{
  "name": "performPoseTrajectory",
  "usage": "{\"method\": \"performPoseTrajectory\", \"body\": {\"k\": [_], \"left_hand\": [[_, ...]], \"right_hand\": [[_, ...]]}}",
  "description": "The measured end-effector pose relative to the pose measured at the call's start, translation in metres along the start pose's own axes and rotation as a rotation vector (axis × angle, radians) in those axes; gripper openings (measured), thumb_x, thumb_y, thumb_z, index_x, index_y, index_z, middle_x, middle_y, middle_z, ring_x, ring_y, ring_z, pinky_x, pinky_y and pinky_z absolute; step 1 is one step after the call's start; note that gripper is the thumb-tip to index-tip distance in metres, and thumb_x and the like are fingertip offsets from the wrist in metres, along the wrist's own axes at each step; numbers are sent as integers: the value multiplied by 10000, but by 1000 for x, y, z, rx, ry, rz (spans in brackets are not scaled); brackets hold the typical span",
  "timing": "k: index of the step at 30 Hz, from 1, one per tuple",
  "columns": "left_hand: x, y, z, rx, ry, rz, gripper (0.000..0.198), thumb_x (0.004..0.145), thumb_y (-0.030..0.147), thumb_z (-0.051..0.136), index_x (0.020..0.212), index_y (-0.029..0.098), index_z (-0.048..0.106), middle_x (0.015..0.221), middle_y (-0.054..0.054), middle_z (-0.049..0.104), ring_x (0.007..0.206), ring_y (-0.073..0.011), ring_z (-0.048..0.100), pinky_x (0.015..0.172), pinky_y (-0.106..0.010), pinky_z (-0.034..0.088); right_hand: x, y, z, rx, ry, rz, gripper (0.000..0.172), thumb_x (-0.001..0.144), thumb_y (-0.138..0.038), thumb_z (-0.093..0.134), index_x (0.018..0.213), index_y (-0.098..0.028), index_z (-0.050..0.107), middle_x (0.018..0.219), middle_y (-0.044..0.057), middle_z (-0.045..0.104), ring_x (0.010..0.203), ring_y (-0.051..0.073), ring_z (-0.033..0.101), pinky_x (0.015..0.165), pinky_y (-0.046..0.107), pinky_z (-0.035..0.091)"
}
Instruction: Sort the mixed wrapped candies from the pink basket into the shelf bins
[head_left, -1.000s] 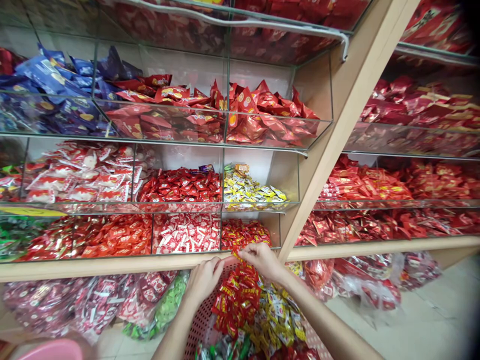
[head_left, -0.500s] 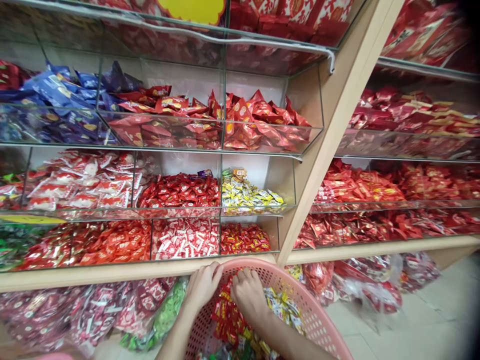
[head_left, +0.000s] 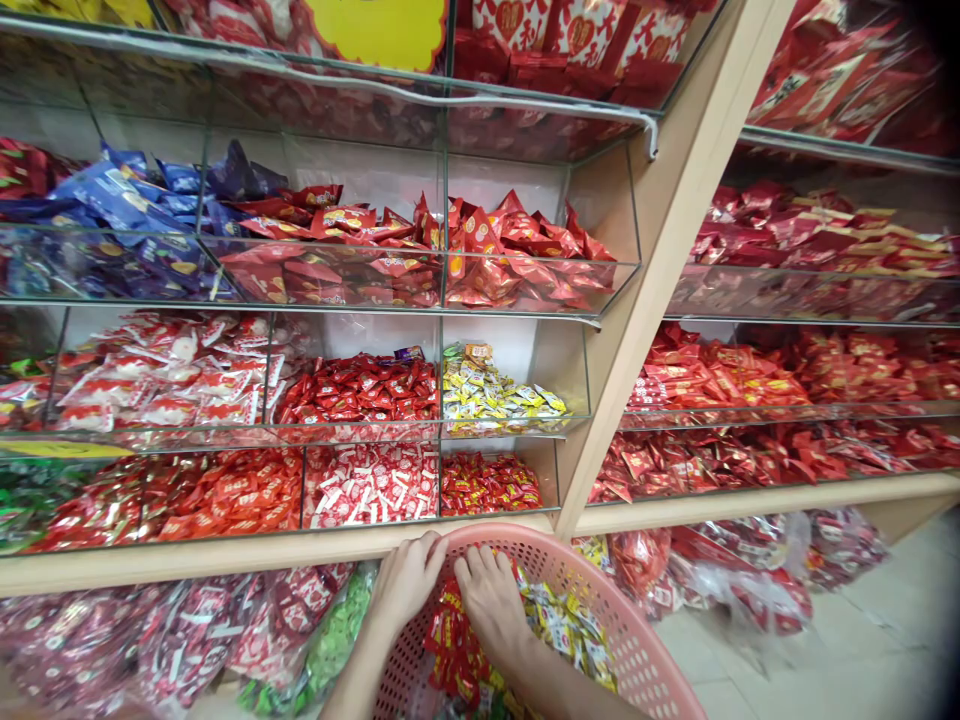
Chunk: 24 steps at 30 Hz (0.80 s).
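A pink perforated plastic basket (head_left: 637,640) stands low against the shelf front. My left hand (head_left: 409,580) grips the left side of its rim, thumb toward the inside. Inside the basket, my right hand (head_left: 491,600) is curled palm-down over red-wrapped candies (head_left: 456,650); the fingertips are partly hidden among them. Yellow-and-white wrapped candies (head_left: 570,630) lie to the right of that hand. Straight ahead on the lowest shelf is a glass compartment of small red-and-yellow candies (head_left: 487,483). Yellow-and-white candies (head_left: 495,390) fill part of the compartment above.
Glass-fronted compartments hold red-and-white candies (head_left: 375,490), blue packets (head_left: 112,200) and red packets (head_left: 510,250). A slanting wooden upright (head_left: 660,270) divides the shelving. Clear plastic bags of candy (head_left: 195,630) lie under the left shelf, and more bags (head_left: 720,570) rest on the tiled floor at right.
My right hand has shifted slightly left and down inside the basket, its fingers less tightly balled. My left hand stays on the rim. The view has tilted up slightly.
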<state>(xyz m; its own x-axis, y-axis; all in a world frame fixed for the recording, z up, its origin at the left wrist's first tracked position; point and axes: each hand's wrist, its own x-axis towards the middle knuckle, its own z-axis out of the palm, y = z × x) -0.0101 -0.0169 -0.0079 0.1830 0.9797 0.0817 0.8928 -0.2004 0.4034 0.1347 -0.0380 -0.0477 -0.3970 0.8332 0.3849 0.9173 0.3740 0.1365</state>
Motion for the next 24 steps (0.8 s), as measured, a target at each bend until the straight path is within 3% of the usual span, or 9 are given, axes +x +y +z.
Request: {"method": "performPoseTrajectory", "body": {"k": [13, 19, 24], "left_hand": [[0, 2, -1, 1, -7, -16, 428, 934, 464, 243, 949, 235, 603, 845, -55, 687, 840, -193, 646, 674, -239, 369], [0, 1, -1, -26, -2, -18, 430, 935, 456, 242, 950, 227, 606, 841, -54, 682, 838, -188, 641, 673, -232, 371], [0, -3, 3, -53, 28, -27, 423, 930, 464, 243, 936, 243, 603, 822, -54, 679, 836, -198, 641, 687, -237, 387]], "right_hand": [[-12, 2, -4, 27, -18, -32, 102, 827, -91, 488, 829, -184, 529, 831, 56, 564, 792, 223, 488, 707, 358, 346], [-18, 2, -19, 117, 149, 21, 130, 797, -91, 501, 754, -213, 509, 788, 24, 564, 751, 207, 499, 714, 347, 359], [-47, 39, -34, 280, 132, 190, 121, 811, -186, 471, 771, -265, 553, 789, 31, 590, 751, 230, 537, 674, 361, 401]]}}
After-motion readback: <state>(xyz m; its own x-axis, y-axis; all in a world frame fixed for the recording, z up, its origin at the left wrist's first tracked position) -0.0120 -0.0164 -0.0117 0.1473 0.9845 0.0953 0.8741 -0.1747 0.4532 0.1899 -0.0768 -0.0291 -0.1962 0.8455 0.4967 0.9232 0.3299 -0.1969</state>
